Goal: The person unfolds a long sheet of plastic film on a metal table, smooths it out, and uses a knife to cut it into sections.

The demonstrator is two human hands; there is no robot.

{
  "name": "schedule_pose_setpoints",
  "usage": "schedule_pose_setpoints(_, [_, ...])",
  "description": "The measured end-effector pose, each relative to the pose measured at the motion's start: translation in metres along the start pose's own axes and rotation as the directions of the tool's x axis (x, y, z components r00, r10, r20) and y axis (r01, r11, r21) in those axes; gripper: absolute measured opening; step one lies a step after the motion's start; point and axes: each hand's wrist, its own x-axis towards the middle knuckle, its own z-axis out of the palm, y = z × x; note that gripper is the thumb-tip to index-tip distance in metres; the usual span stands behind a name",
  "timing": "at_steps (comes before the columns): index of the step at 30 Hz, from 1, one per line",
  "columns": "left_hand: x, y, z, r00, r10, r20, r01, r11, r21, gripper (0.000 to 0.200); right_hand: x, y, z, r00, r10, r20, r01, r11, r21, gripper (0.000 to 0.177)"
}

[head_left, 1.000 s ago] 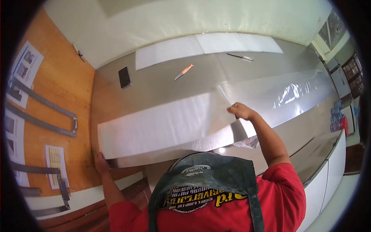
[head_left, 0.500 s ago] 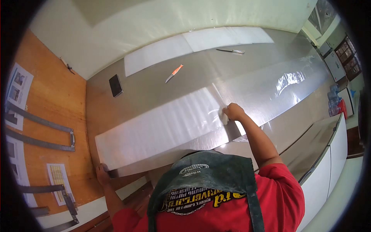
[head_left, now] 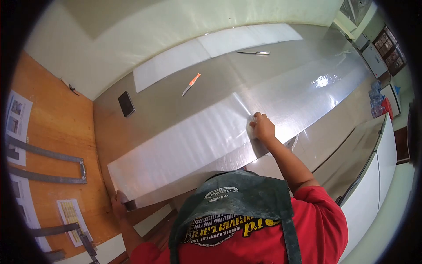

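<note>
A translucent white plastic sheet (head_left: 184, 136) lies along the front of the steel tabletop (head_left: 303, 79). At its right end my right hand (head_left: 264, 127) pinches a bunched part of the edge, fingers closed. My left hand (head_left: 119, 204) is at the front left corner of the tabletop, its fingers closed around the sheet's near left corner; part of this grip is hard to see. Beyond the sheet lie a knife with an orange handle (head_left: 194, 80) and a phone (head_left: 126, 104).
White sheets (head_left: 171, 66) lie along the back wall, near a second knife (head_left: 255, 53). An orange wooden panel (head_left: 48, 119) with metal brackets (head_left: 48, 152) borders the left side. Plastic bottles (head_left: 376, 99) stand at the right, behind a white cabinet (head_left: 362, 211).
The view has shifted a little. My right hand still pinches the sheet's right end, with its wrist turned slightly more upright. My left hand stays at the front left corner.
</note>
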Motion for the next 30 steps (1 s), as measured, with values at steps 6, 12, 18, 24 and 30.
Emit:
schedule_pose_setpoints(6, [0.008,0.018,-0.01,0.996,-0.015,0.094,0.005,0.994,0.112,0.045,-0.006,0.015,0.026,0.875,-0.364,-0.319,0.37,0.928,-0.046,0.028])
schedule_pose_setpoints(12, [0.014,0.025,-0.028,0.89,0.232,0.393,-0.405,0.799,0.444,0.067,-0.004,0.017,0.032,0.85,-0.385,-0.36,0.4,0.916,-0.033,0.031])
schedule_pose_setpoints(18, [0.042,0.224,-0.001,0.907,0.359,0.222,-0.421,0.81,0.409,0.071,-0.005,0.01,0.0,0.908,-0.33,-0.258,0.371,0.92,0.126,0.036])
schedule_pose_setpoints(24, [0.072,0.448,0.196,0.761,0.605,0.234,-0.493,0.774,-0.398,0.045,0.155,0.053,-0.053,0.859,-0.208,-0.469,0.36,0.895,0.264,0.034])
schedule_pose_setpoints(30, [0.08,0.596,0.313,0.731,0.665,0.155,-0.61,0.738,-0.29,0.052,0.352,0.083,-0.061,0.901,-0.224,-0.372,0.257,0.966,0.039,0.041])
